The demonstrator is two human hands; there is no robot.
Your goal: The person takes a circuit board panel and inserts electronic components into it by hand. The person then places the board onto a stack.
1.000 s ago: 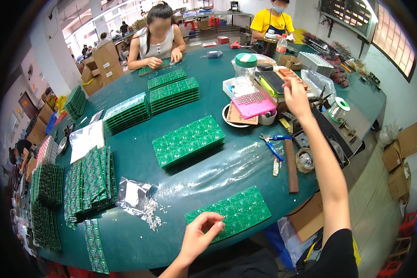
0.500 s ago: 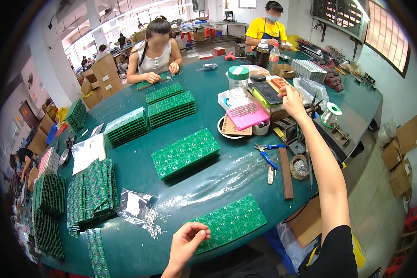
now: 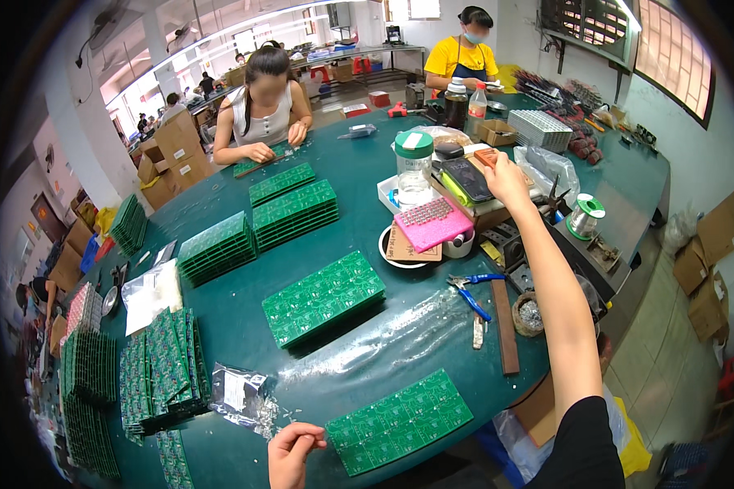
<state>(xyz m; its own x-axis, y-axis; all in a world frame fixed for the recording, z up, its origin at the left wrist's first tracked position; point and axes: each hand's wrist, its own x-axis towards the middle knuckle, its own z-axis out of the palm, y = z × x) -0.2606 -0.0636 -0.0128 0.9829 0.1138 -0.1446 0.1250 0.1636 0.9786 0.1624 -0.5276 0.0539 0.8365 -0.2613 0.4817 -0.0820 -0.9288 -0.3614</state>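
- Left hand [image 3: 296, 448], fingers curled to thumb, is poised just beside a green board [image 3: 400, 424] at the table's [image 3: 245, 330] near edge (any tiny piece pinched is indiscernible).
- Right hand [image 3: 506, 179] reaches a brown block [image 3: 486, 156], fingers bent, grip unclear.
- One board lies apart; beyond it waits a stack [image 3: 324, 297], its boards' completion impossible to tell.

Green table [image 3: 236, 326], circuit boards [image 3: 324, 297] (mostly stacked), pliers [image 3: 475, 302]
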